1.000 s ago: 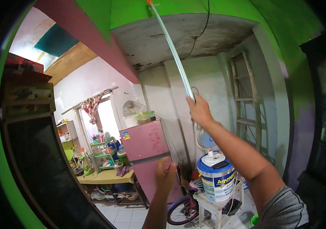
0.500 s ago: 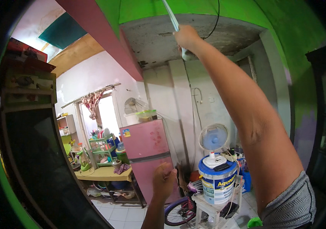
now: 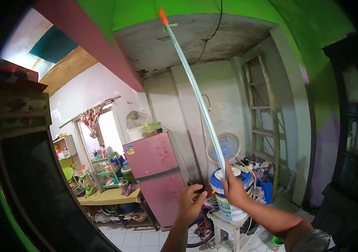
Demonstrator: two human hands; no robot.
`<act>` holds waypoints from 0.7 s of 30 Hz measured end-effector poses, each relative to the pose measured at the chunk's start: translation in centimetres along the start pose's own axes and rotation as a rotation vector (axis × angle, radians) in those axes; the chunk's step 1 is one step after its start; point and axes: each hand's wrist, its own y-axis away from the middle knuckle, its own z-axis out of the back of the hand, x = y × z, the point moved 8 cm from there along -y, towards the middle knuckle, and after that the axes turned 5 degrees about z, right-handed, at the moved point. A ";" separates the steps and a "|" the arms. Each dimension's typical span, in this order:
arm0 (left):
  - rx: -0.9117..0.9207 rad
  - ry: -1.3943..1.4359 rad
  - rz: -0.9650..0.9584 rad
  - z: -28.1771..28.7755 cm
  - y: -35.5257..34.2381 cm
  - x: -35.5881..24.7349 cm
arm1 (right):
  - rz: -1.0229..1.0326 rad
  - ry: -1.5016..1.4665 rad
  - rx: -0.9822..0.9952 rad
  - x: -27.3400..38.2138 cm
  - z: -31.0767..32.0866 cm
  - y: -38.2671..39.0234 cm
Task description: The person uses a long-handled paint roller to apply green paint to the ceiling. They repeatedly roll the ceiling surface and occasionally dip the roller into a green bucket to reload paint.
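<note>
My right hand (image 3: 234, 190) is closed round the lower end of a long pale pole (image 3: 193, 86), in front of the paint bucket. The pole slants up and left to an orange tip (image 3: 163, 16), which overlaps the green upper wall in view. Whether the tip touches that wall I cannot tell. My left hand (image 3: 190, 203) is raised in front of the pink refrigerator (image 3: 156, 153), its fingers apart and holding nothing. Part of the blue-lidded paint bucket (image 3: 229, 210) is hidden behind my right hand.
The bucket stands on a white stool (image 3: 221, 224), with a fan (image 3: 228, 145) behind it. A wooden ladder (image 3: 274, 126) leans at the back right. Dark cabinets (image 3: 351, 147) flank both sides. A black cable (image 3: 214, 33) hangs from above. A bicycle wheel (image 3: 200, 235) lies low.
My right hand has come down from high overhead to the bucket's height, still on the pole, whose orange tip now shows. My left hand has shifted slightly right and its fingers have spread.
</note>
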 end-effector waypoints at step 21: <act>0.353 0.609 -0.005 -16.1 -4.3 -8.4 | -0.498 -0.057 0.196 -3.1 4.1 34.7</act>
